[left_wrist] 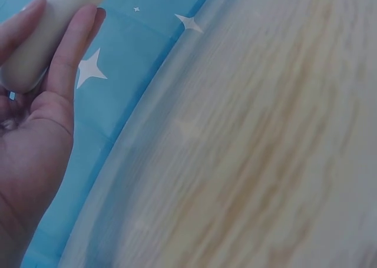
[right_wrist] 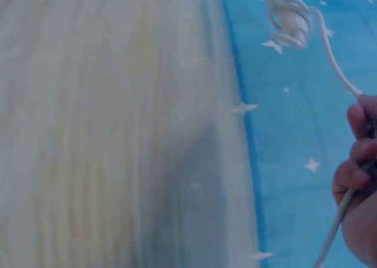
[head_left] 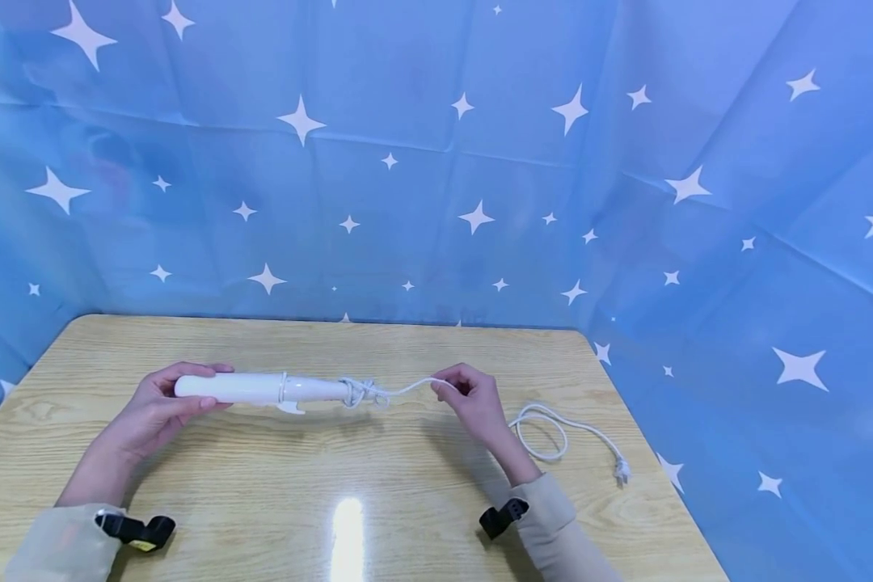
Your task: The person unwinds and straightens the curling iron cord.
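Note:
A white curling iron is held level above the table, its small lever on the near side. My left hand grips the thick rounded end between thumb and fingers; the left wrist view shows this hand round the same end. White cord is looped round the iron's slim end, also seen as coils in the right wrist view. To the right, my right hand pinches the cord, which runs on past the fingers. In its wrist view, the hand is partly cut off.
Beyond my right hand, the loose cord lies curled on the wooden table, ending in a plug near the right edge. A blue curtain with white stars hangs behind the table and along its right side.

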`<state>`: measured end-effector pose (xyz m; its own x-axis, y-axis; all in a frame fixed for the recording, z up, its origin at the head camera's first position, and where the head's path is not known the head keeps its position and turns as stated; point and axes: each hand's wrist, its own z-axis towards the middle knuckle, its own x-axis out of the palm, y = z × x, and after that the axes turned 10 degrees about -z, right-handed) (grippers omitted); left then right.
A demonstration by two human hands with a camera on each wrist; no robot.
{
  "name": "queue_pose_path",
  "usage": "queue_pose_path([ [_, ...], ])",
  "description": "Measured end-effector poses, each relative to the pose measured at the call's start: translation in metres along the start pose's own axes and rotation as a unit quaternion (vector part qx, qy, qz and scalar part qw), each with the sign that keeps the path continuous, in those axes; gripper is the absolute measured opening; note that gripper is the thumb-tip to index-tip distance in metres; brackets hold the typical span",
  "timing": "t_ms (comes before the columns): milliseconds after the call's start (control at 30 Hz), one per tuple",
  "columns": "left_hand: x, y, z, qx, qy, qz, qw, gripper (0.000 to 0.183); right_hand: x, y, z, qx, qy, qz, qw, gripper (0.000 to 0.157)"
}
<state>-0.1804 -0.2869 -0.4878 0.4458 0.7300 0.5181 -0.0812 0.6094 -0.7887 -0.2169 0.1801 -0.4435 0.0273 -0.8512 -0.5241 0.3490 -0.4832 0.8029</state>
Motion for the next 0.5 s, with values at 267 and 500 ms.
queue_pose_path([
  [267, 0.0, -0.004, 0.001, 0.001, 0.022, -0.025, 0.9994, 0.052, -0.019, 0.027, 0.0, 0.005, -0.061, -0.003, 0.998, 0.009],
  [500, -0.001, -0.011, 0.0, 0.027, 0.036, -0.088, 0.9951, 0.056, -0.025, 0.015, 0.005, 0.056, -0.063, -0.003, 0.996, 0.011],
])
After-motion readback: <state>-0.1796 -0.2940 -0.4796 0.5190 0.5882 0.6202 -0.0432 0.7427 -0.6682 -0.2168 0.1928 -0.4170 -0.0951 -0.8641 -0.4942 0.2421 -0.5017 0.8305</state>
